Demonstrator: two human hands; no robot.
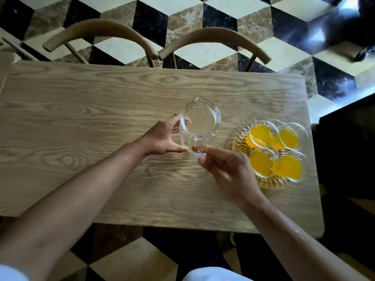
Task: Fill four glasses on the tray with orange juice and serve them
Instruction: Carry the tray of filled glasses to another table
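An empty clear glass jug (199, 119) stands upright in the middle of the wooden table (81, 110). My left hand (164, 138) lies against its left side, fingers spread and touching the glass. My right hand (221, 165) is just below the jug, its fingertips at the glass handle (199, 152). To the right sits a cut-glass tray (239, 136) holding several glasses of orange juice, among them the far left glass (261, 133), the far right glass (290, 137) and the near glass (260, 162).
Two wooden chairs (215, 40) stand at the table's far edge. The tray sits close to the table's right end. A dark cabinet (345, 159) borders the right side. The floor has a black, white and brown cube pattern.
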